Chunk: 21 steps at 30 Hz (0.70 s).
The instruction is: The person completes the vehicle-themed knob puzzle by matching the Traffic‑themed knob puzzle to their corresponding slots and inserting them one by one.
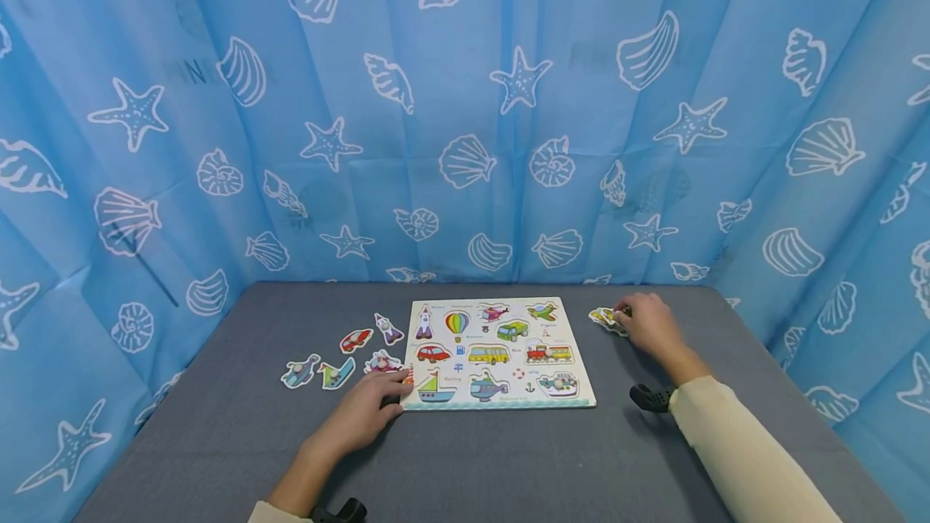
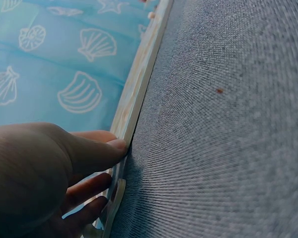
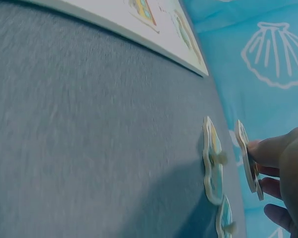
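A white puzzle board [image 1: 475, 335] printed with vehicles lies on the grey table. My left hand [image 1: 363, 414] holds its near left corner, and in the left wrist view the thumb [image 2: 102, 151] presses along the board's edge. Off the board's right side, my right hand [image 1: 649, 325] pinches a thin wooden puzzle piece [image 3: 246, 156], raised on edge between thumb and fingers; its picture is turned away. Below it, two knobbed pieces, one long [image 3: 211, 168] and one partly cut off [image 3: 224, 218], lie on the cloth in the right wrist view.
Left of the board lie several loose pieces: a red car [image 1: 357, 340], a rocket [image 1: 388, 329], a sailboat [image 1: 337, 374], a grey-blue piece [image 1: 300, 371] and a helicopter [image 1: 383, 361] close to my left hand. A blue shell-patterned curtain [image 1: 465, 119] stands behind the table.
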Each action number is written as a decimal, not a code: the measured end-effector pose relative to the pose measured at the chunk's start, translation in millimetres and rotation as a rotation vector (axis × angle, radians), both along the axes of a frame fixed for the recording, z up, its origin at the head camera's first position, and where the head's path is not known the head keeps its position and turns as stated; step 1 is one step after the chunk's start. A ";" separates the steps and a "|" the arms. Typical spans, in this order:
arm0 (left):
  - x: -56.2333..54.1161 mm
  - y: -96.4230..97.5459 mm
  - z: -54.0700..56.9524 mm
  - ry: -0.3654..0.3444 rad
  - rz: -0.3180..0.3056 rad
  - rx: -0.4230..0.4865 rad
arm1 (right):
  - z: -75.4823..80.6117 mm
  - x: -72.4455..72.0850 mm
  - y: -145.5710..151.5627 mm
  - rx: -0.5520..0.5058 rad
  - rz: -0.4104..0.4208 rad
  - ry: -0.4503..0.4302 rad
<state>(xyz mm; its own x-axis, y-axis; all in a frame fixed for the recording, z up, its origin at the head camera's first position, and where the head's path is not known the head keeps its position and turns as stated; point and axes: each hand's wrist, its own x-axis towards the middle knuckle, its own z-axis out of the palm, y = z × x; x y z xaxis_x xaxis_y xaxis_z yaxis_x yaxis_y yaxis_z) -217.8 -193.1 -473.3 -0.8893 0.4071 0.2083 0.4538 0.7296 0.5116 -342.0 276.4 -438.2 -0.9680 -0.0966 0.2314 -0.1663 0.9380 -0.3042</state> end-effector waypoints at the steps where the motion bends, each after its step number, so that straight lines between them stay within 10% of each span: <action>1: 0.0 -0.1 -0.2 0.000 0.000 0.000 | 0.2 -2.2 -2.7 0.001 0.003 -0.005; 21: -2.2 0.1 0.7 -0.022 0.011 -0.027 | -16.5 -28.5 -53.8 -0.058 0.075 0.014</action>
